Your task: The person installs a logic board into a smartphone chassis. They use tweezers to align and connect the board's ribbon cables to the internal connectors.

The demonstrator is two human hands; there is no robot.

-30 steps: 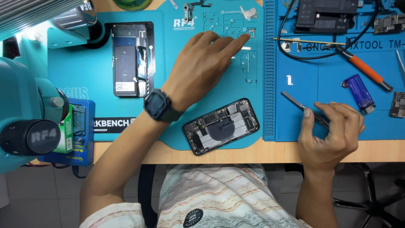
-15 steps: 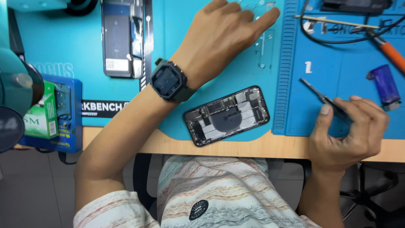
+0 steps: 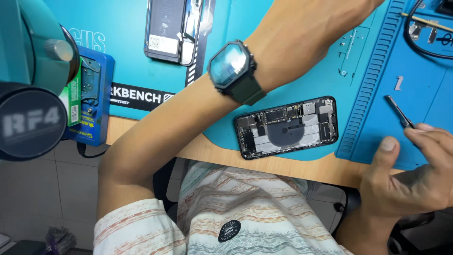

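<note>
An opened phone point(image 3: 287, 127) lies face down on the teal mat point(image 3: 283, 80), its boards and round coil showing. My left arm crosses above it, a dark wristwatch point(image 3: 231, 68) on the wrist. Only the back of my left hand point(image 3: 325, 19) shows at the top edge, and its fingers are out of view. Near the table's front edge at the right, my right hand point(image 3: 415, 174) grips slim dark tweezers point(image 3: 398, 111), tips pointing up-left over the blue ribbed mat point(image 3: 424, 94).
A detached phone screen point(image 3: 177, 28) lies at the top centre. A teal microscope point(image 3: 28, 94) fills the left side, with a small blue box point(image 3: 92, 99) beside it. A black cable point(image 3: 424, 42) loops at the top right. The wooden table edge point(image 3: 283, 165) runs just below the phone.
The view has moved closer and lower. My left hand has reached farther up, its fingers now out of the picture. My right hand still holds the tweezers at the right.
</note>
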